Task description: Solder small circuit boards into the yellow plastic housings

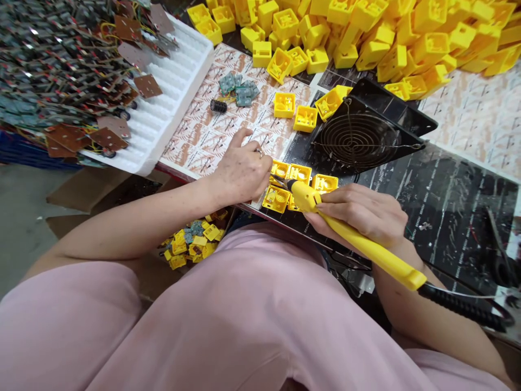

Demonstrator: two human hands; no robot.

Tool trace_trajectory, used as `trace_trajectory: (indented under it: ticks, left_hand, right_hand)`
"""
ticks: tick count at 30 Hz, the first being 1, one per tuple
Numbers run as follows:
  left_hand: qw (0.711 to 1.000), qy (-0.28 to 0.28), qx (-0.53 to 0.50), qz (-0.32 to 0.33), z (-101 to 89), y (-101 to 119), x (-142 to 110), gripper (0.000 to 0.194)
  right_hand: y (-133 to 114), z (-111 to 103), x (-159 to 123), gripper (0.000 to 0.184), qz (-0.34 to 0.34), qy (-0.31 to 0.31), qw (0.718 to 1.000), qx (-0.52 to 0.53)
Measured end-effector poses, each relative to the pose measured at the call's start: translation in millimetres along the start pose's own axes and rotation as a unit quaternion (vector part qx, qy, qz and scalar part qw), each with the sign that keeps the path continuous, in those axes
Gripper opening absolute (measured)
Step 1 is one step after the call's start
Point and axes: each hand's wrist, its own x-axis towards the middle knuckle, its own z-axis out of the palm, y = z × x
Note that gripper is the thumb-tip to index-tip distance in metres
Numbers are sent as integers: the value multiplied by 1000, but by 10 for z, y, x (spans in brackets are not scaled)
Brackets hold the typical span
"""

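Observation:
My right hand [362, 214] is wrapped round a yellow soldering iron [366, 247]. Its thin tip points left over several small open yellow plastic housings [277, 200], which stand in rows at the table's front edge. Metal and moulded details show inside them. My left hand [244, 168], with a ring on one finger, is at the left end of these housings, close to the iron's tip. One finger sticks out while the others curl closed; their tips are hidden, so what they pinch cannot be made out.
A black fan [358, 133] with a wire grille stands behind the housings. More yellow housings [345, 32] are heaped at the back. At left, a white foam tray [179, 81] carries wired circuit boards. Small teal parts [242, 89] lie mid-table. Below is a box of yellow parts [191, 241].

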Motion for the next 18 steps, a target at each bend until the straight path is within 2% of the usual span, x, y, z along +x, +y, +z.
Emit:
trace_trajectory:
  ticks: [4,8,11,15,18]
  left_hand:
    - [1000,7,26,9,0,8,-1,36]
    - [999,2,37,16,-2,7,-2,35]
    - [1000,-5,10,-1,2,2,-2,32]
    - [999,-7,-25,-20,14,-6,-6,29]
    - [1000,-4,-19,-18,18,-14,-9,31]
  right_hand:
    - [0,-72,40,21,-8,-13,1000,0]
    - [-21,-151,28,22,12,11,1000,12]
    - [-34,-162,-20,22,32,30,999,3]
    - [-64,-146,-121,29,81,45,993,-73]
    - [-106,-101,-223,44,127,68,981,-128]
